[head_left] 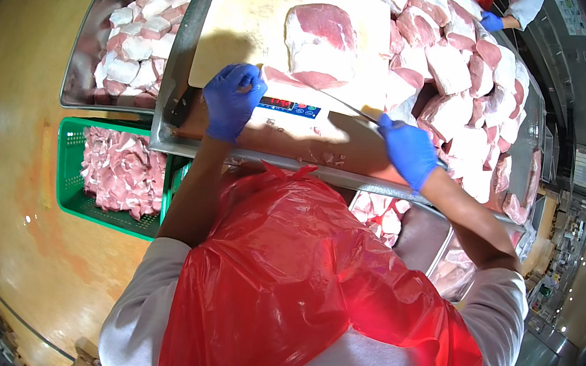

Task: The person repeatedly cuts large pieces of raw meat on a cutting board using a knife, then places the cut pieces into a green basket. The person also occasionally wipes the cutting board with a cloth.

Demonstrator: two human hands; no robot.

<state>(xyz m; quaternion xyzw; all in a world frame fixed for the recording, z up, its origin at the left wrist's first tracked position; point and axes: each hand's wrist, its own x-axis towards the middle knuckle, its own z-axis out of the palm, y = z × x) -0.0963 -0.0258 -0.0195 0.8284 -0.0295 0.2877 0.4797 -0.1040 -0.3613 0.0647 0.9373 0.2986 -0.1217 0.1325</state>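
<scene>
A large slab of pork (320,42), pink with a pale fat side, lies on the white cutting board (246,6). Along its near edge a thin strip of meat (283,78) stretches to the left. My left hand (232,103), in a blue glove, is closed in a pinch at the strip's left end; its fingertips are partly hidden. In my right hand (410,151), also blue-gloved, is a knife (351,108). Its narrow blade points left, and the tip reaches the slab's near edge. A digital scale (289,107) with a lit display shows just below the board.
Many pork pieces (449,66) are heaped right of the board. A steel tub (79,73) of meat chunks and a green basket (66,175) of trimmings stand at left. Across the heap is another person's gloved hand (491,21). More meat trays (423,237) sit below the table edge.
</scene>
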